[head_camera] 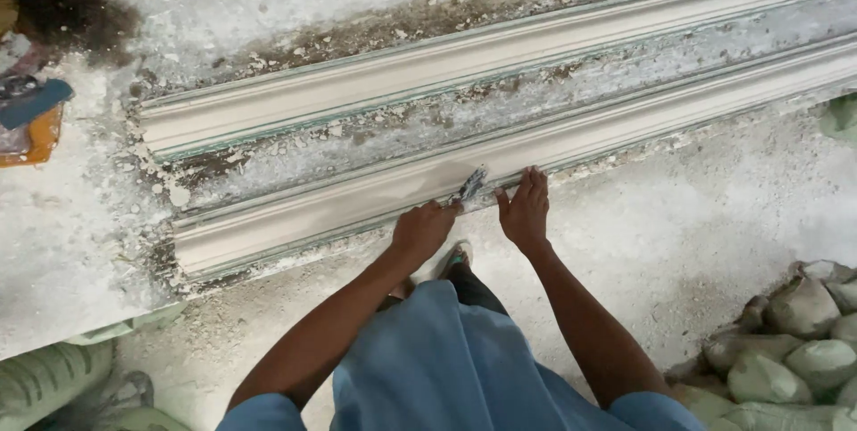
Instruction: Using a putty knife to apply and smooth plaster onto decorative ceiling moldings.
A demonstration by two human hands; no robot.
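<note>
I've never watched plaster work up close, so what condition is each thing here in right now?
Left hand: closed around a scraper, pressing it to the near moulding.
Scraper: blade caked with plaster, tilted against the moulding's edge.
Right hand: open, fingers flat on the near moulding.
Near moulding: lying flat, crumbs along its edge.
Far moulding: lying flat, untouched.
Sacks: filled, piled together.

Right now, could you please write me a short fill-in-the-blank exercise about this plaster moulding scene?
1. The left hand grips a small ____.
2. The right hand rests ____ against the near moulding.
3. ____ long mouldings lie side by side on the table.
4. The sacks sit on the person's ____ side.

Missing: scraper; flat; Two; right
</note>
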